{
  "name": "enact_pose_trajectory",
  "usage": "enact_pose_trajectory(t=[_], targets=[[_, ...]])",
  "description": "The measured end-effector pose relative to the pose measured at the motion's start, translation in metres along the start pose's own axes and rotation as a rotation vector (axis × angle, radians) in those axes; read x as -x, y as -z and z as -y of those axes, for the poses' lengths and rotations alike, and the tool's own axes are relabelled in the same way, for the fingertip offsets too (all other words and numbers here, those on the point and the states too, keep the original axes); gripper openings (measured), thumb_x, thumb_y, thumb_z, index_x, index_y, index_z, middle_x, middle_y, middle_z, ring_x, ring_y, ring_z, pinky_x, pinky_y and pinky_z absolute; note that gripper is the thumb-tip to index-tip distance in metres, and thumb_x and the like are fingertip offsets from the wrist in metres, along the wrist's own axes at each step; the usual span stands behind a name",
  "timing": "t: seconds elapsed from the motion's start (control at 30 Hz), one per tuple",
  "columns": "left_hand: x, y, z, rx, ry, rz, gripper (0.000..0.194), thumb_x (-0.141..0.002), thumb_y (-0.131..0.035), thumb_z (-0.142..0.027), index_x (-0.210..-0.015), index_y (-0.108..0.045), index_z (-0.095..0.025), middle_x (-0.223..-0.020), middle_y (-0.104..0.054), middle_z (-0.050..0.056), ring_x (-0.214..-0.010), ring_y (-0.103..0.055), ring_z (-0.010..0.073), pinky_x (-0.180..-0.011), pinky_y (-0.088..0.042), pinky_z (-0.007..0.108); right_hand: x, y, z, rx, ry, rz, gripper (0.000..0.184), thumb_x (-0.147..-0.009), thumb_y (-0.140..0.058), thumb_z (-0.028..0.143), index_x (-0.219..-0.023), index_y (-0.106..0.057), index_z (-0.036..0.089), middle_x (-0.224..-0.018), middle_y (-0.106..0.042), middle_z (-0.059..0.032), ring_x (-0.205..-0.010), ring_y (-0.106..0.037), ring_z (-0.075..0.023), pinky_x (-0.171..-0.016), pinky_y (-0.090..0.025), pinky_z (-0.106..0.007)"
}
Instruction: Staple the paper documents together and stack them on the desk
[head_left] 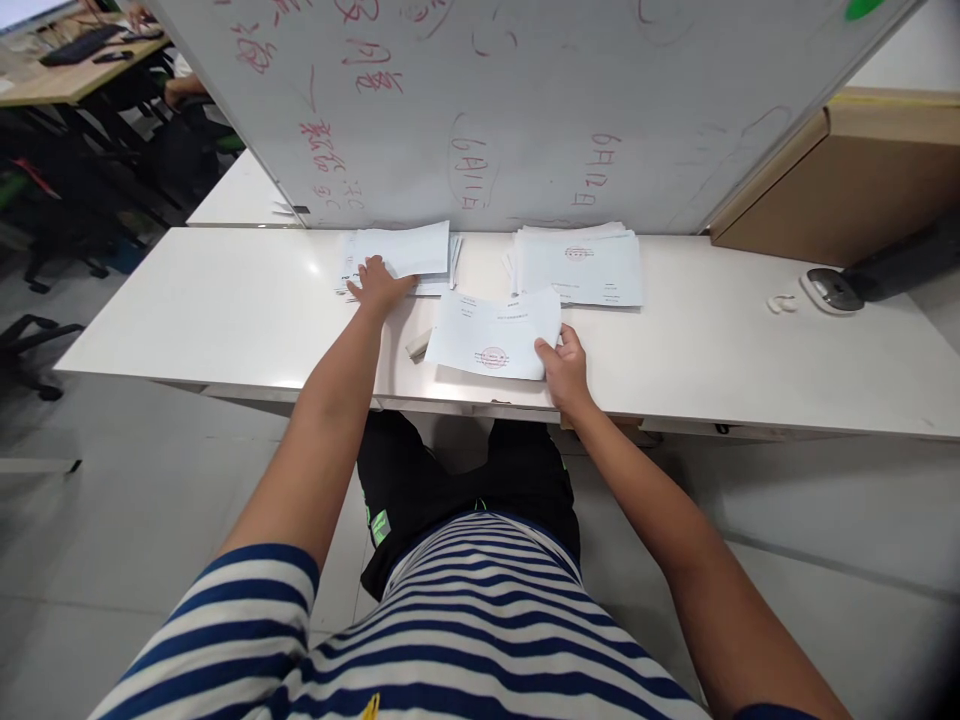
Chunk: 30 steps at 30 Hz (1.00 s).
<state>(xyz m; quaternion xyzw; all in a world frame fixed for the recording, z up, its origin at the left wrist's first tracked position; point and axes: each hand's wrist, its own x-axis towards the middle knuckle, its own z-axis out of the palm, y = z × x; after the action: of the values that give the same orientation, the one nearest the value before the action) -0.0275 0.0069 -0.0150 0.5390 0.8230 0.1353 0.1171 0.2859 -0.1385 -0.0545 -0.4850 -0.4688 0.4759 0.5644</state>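
My right hand pinches the right edge of a white paper slip with printed lines and a red round stamp. The slip is held above the white desk, near its front edge. My left hand rests with spread fingers on the left stack of papers. The top sheet there is raised at its right end, close to my left thumb. To the right lies another stack of papers, its top sheet also stamped in red. Partly covered by the held slip is a small pale block.
Behind the stacks stands a whiteboard with red handwriting. On the right of the desk are a cardboard box, a round dark-and-white device and a small white item. Another person's arm shows at far left.
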Motion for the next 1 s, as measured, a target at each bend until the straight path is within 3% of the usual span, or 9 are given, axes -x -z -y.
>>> enact_pose_trajectory(t=[0.3,0.53,0.77,1.0], targets=[[0.000,0.005,-0.004,0.003,-0.026,0.018,0.083,-0.075,-0.060,-0.061,-0.142,-0.041,-0.017,-0.155,-0.037,0.017,-0.149,-0.024,0.0340,-0.119,-0.019,0.049,0.001,-0.001,-0.001,-0.025,0.015,-0.023,0.044,-0.082,-0.065,0.043,-0.117,-0.051,0.022,-0.119,-0.069,-0.0099,-0.110,-0.065,-0.0266,-0.100,-0.050,-0.048],[-0.003,0.005,-0.004,0.059,-0.057,0.014,0.071,-0.079,-0.063,-0.050,-0.137,-0.044,-0.014,-0.143,-0.050,0.018,-0.138,-0.040,0.0337,-0.115,-0.024,0.049,-0.001,0.000,-0.004,-0.032,0.028,-0.023,0.042,-0.081,-0.066,0.043,-0.116,-0.052,0.023,-0.117,-0.070,-0.0084,-0.107,-0.066,-0.0257,-0.099,-0.050,-0.047],[-0.003,0.009,0.000,-0.015,-0.060,-0.020,0.061,-0.084,-0.052,-0.051,-0.135,-0.048,-0.017,-0.129,-0.061,0.017,-0.119,-0.057,0.0352,-0.102,-0.038,0.046,-0.002,0.001,-0.004,-0.072,0.020,-0.037,0.039,-0.081,-0.067,0.039,-0.114,-0.054,0.022,-0.114,-0.071,-0.0079,-0.103,-0.067,-0.0247,-0.098,-0.050,-0.045],[-0.011,0.021,0.009,-0.088,-0.095,-0.069,0.049,-0.084,-0.053,-0.049,-0.123,-0.058,-0.019,-0.118,-0.067,0.017,-0.110,-0.060,0.0360,-0.091,-0.044,0.045,-0.002,-0.002,0.000,-0.107,0.017,-0.049,0.039,-0.079,-0.068,0.038,-0.112,-0.055,0.022,-0.110,-0.072,-0.0062,-0.102,-0.068,-0.0223,-0.097,-0.050,-0.041]])
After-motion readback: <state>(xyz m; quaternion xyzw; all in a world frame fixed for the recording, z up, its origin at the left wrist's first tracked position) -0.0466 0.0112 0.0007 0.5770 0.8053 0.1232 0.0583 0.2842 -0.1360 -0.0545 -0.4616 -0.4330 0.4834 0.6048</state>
